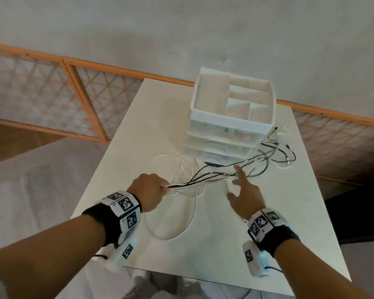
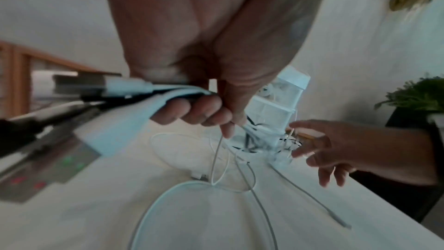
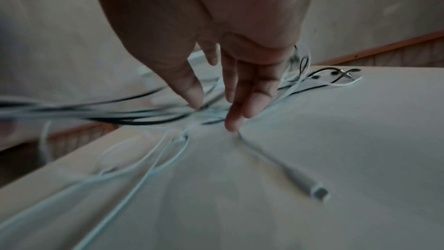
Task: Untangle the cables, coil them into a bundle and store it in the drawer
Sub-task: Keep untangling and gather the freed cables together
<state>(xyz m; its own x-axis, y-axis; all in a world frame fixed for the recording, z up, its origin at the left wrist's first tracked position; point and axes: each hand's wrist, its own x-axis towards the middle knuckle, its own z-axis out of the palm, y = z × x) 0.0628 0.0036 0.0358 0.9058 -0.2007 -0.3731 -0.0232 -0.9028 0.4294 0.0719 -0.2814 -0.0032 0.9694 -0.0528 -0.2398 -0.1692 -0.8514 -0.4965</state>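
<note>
Two hands combing out one cable bunch

Left hand [image 1: 148, 192] at 9 o'clock grips the gathered cables [image 1: 205, 176] as an anchor; right hand [image 1: 245, 196], fingers spread, rakes strands trailing toward 1 o'clock beside the drawer unit [image 1: 229, 126], probably separating them.

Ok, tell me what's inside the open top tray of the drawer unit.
The top tray of the drawer unit shows only white dividers and bare compartments. The near wall hides part of the front floor. The cables lie on the table.
</note>
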